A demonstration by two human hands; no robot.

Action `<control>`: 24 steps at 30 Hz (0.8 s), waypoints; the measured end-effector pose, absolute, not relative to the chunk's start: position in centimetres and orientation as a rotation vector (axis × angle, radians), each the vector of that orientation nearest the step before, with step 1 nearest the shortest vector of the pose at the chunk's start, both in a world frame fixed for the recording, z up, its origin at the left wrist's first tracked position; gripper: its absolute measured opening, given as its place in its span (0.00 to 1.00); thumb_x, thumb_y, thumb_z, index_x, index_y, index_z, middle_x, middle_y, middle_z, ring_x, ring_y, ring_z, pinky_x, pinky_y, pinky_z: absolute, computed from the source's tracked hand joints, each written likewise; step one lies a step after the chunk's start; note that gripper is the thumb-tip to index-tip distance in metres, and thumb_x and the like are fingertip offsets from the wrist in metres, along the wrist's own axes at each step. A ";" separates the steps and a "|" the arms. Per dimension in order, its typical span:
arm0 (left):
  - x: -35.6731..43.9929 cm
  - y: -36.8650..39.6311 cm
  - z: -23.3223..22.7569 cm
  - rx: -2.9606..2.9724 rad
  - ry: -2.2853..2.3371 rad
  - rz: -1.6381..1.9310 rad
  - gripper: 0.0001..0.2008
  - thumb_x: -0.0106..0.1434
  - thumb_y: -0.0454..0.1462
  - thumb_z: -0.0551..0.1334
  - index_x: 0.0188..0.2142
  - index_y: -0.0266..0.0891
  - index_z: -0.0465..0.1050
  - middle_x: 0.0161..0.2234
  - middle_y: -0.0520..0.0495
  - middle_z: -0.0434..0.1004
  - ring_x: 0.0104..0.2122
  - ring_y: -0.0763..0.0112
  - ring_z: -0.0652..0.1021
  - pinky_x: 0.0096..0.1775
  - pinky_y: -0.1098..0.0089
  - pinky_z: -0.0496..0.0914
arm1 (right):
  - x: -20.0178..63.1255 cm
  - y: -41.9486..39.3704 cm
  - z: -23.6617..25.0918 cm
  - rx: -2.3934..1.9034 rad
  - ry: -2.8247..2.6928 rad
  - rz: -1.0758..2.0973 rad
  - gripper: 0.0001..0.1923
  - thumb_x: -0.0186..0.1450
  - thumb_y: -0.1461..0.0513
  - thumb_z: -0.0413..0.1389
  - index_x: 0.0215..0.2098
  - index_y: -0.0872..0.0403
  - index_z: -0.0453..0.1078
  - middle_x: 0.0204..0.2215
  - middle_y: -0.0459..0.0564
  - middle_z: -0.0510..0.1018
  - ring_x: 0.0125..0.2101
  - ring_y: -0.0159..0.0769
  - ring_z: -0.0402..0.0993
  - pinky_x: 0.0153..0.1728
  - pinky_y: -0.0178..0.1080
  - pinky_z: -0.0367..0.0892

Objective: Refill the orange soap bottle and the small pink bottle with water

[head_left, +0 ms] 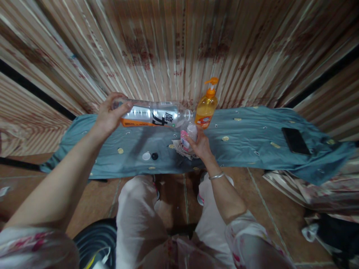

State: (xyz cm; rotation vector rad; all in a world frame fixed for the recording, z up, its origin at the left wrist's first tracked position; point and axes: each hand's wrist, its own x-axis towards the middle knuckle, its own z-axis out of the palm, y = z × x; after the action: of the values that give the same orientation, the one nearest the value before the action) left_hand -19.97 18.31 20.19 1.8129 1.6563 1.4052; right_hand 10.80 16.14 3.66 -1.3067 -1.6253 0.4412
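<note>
My left hand [110, 112] is closed around the base of a clear plastic bottle [151, 113] with a silver and orange label. The bottle lies nearly level in the air, its uncapped mouth pointing right. Just below that mouth, my right hand [200, 144] grips a small white bottle with a pink label [187, 139], held upright. A crumpled cloth [185, 151] lies under the small bottle. Whether liquid passes between the two mouths I cannot make out. Close behind my right hand stands an orange pump bottle [206, 108] holding yellow liquid.
A teal patterned cloth [241, 142] covers the low narrow table. On it lie a white cap [146, 155], a black cap [154, 156] and, at the right, a black phone [295, 141]. A striped curtain [168, 48] hangs behind. A round black stool [95, 239] stands at lower left.
</note>
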 end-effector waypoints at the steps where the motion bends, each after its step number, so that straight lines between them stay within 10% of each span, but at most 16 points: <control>1: -20.0 18.4 20.2 1.823 1.640 1.407 0.28 0.46 0.58 0.70 0.37 0.40 0.72 0.27 0.54 0.68 0.30 0.73 0.69 0.37 0.67 0.68 | 10.8 16.1 3.7 -1.309 -1.626 0.445 0.34 0.65 0.43 0.57 0.61 0.54 0.64 0.51 0.62 0.80 0.49 0.53 0.79 0.50 0.53 0.73; 24: -20.5 18.8 19.7 1.829 1.628 1.427 0.29 0.47 0.58 0.70 0.38 0.39 0.73 0.28 0.53 0.69 0.31 0.70 0.70 0.41 0.63 0.70 | 10.8 16.3 3.4 -1.303 -1.619 0.453 0.34 0.65 0.44 0.57 0.61 0.54 0.64 0.52 0.61 0.79 0.49 0.52 0.78 0.51 0.52 0.73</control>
State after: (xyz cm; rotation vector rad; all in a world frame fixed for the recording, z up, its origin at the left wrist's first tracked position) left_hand -20.46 18.83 19.72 1.8294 1.6276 1.4271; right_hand 10.77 16.31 3.44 -1.3030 -1.6190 0.4532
